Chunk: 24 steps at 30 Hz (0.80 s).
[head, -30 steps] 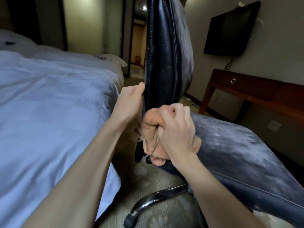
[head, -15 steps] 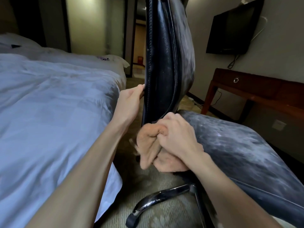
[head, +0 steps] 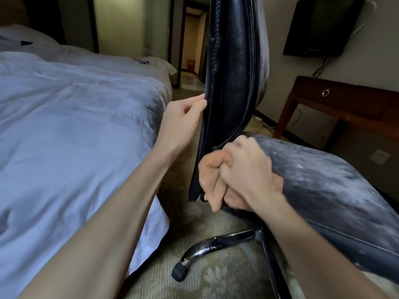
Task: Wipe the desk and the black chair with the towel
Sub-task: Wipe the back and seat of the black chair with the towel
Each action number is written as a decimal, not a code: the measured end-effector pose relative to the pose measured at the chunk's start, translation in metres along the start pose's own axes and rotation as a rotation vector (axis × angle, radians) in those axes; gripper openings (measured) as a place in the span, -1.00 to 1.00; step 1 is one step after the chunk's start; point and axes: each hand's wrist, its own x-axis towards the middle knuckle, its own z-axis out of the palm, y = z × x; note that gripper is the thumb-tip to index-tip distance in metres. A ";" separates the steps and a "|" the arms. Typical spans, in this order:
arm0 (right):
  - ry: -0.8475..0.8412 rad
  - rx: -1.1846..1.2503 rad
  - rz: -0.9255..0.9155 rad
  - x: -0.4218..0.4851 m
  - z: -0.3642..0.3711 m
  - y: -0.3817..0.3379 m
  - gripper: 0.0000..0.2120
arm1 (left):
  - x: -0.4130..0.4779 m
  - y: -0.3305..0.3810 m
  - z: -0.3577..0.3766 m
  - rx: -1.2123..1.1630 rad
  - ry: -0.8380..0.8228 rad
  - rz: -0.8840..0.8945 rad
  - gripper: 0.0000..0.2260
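Note:
The black chair [head: 233, 78] stands in front of me, its backrest seen edge-on and its dusty grey-streaked seat [head: 323, 182] stretching to the right. My left hand [head: 183, 119] grips the backrest's near edge at mid height. My right hand [head: 248, 171] clutches a bunched tan towel [head: 210, 182] and presses it against the gap where backrest and seat meet. Most of the towel is hidden under my fingers. The brown wooden desk [head: 354, 100] stands against the right wall, beyond the chair.
A bed with white bedding [head: 64, 130] fills the left side, close to the chair. The chair's chrome base leg and castor [head: 194, 255] reach over the patterned carpet below. A black television [head: 323, 24] hangs on the wall above the desk. A doorway opens behind the chair.
My right hand has rubbed the towel along the seat's back edge, shifting slightly up and right. The left hand has kept its hold on the backrest.

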 end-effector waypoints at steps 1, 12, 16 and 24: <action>0.011 0.000 0.051 0.007 -0.010 0.005 -0.92 | -0.001 -0.002 -0.001 0.022 0.005 -0.005 -0.61; 0.511 0.400 0.342 0.023 -0.058 -0.007 -0.74 | 0.004 -0.010 -0.005 0.105 -0.017 0.013 -0.59; 0.243 0.164 -0.009 -0.017 0.006 -0.052 -0.74 | 0.008 -0.012 -0.005 0.002 0.005 -0.047 -0.50; -0.059 0.067 -0.213 -0.056 0.045 -0.062 -0.63 | 0.001 -0.016 -0.003 0.011 -0.007 -0.021 -0.57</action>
